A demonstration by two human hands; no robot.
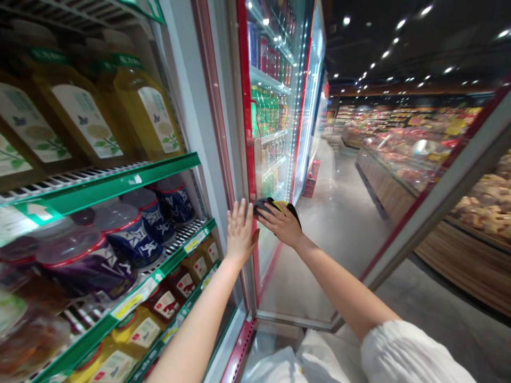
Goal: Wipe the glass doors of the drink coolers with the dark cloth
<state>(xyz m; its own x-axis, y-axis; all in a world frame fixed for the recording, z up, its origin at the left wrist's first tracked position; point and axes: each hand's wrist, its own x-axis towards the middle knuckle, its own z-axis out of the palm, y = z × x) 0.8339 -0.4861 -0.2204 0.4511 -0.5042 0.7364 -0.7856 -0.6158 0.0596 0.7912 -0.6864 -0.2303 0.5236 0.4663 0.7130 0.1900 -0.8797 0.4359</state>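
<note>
My left hand (pixel 240 234) lies flat with its fingers stretched out against the cooler's frame, near the hinge side of the open glass door (pixel 319 282). Beside it, my right hand (pixel 281 224) covers a dark grey, black and yellow pad (pixel 294 213) at the inner edge of that door. The fingers rest over the pad and hide much of it, so its exact kind is unclear. Both arms reach forward between the cooler's shelves and the door.
To the left, the green-edged shelf (pixel 131 178) holds several yellow drink bottles (pixel 146 106). Dark blue and purple bottles (pixel 131 234) stand below. Past the glass are another lit cooler (pixel 271 90), a tiled aisle (pixel 339 186) and a wood-sided produce stand (pixel 463 250).
</note>
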